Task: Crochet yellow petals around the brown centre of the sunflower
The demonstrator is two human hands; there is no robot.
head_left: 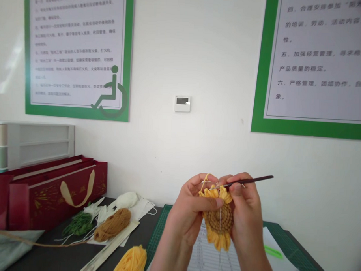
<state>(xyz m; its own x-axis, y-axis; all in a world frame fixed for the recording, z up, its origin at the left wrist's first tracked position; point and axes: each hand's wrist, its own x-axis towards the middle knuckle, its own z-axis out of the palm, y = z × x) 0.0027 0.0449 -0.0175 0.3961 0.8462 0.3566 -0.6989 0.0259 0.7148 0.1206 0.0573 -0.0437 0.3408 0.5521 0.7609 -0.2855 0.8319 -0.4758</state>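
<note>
A crocheted sunflower with a brown centre and yellow petals is held up between my two hands. My left hand is closed on its left side, thumb across the front, with a strand of yellow yarn looped over the index finger. My right hand pinches a crochet hook with a dark handle; its thin metal tip reaches the petals at the top edge. The right fingers also rest against the flower's right side. A thin pale strand hangs down across the brown centre.
Below lie a green cutting mat and printed sheets. To the left are a yellow yarn ball, a brown skein, green yarn, a ruler and dark red gift bags. A white wall stands behind.
</note>
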